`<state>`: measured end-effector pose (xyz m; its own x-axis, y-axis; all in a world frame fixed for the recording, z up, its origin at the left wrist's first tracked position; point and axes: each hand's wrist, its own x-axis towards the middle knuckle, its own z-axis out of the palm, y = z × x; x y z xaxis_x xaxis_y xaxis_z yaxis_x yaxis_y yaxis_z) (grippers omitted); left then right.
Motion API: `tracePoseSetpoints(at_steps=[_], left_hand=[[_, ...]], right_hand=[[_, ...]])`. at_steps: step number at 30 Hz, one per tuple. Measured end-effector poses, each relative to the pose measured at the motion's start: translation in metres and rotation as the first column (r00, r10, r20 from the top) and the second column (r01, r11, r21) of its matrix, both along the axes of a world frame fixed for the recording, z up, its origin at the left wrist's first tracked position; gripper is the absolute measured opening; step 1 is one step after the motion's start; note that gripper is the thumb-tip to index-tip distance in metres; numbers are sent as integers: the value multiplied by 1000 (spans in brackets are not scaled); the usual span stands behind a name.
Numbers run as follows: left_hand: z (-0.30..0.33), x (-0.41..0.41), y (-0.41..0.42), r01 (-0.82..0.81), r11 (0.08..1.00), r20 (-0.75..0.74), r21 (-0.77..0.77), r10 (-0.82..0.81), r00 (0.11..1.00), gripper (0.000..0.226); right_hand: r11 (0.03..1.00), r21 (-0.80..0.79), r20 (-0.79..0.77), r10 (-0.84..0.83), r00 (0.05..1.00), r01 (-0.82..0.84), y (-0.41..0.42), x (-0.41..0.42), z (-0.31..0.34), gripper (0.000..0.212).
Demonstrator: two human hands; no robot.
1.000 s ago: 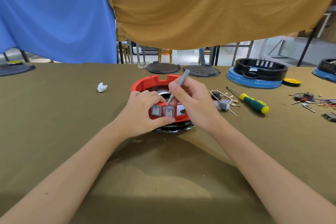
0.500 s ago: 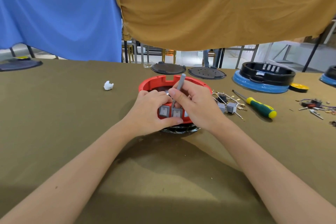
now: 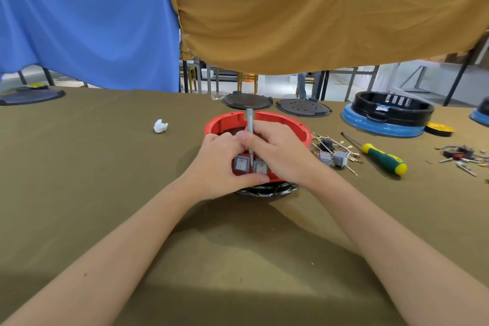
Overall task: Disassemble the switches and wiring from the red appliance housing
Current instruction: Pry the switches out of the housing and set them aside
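Red plastic forms the round housing [image 3: 280, 120], which sits on a black base at the middle of the olive-covered worktop [image 3: 105, 180]. Two grey rocker switches [image 3: 241, 164] are set side by side in its near wall. The left hand [image 3: 219, 167] grasps that wall, thumb under the switches and fingers curled over the rim. The right hand [image 3: 280, 156] pinches a slim grey tool [image 3: 249, 127], held nearly upright, its tip down at the gap between the two switches. Whether the tip touches either switch cannot be told.

Just right of the housing lies a heap of removed grey switches with wires [image 3: 334, 156]. Beyond it lies a screwdriver [image 3: 378, 155] with a green and yellow handle. Farther right is a small pile of loose parts [image 3: 460, 156]. Two dark round plates [image 3: 247, 100] lie behind the housing, and a black housing on a blue base [image 3: 386, 119] stands at the far right. A crumpled white scrap [image 3: 160, 126] lies to the left. Blue and tan cloths hang behind.
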<state>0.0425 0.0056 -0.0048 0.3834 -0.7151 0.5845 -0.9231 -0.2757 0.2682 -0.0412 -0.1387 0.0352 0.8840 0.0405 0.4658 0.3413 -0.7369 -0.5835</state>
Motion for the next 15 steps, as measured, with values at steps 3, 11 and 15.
tracePoseSetpoints(at_steps=[3, 11, 15], left_hand=[[0, 0, 1, 9, 1000, 0, 17, -9, 1000, 58], [0, 4, 2, 29, 999, -52, -16, -30, 998, 47], [-1, 2, 2, 28, 998, -54, -54, -31, 998, 41]], right_hand=[[993, 112, 111, 20, 994, -33, -5, -7, -9, 19], [998, 56, 41, 28, 999, -30, -6, -3, -2, 27], [997, 74, -26, 39, 999, -36, -1, 2, 5, 27]])
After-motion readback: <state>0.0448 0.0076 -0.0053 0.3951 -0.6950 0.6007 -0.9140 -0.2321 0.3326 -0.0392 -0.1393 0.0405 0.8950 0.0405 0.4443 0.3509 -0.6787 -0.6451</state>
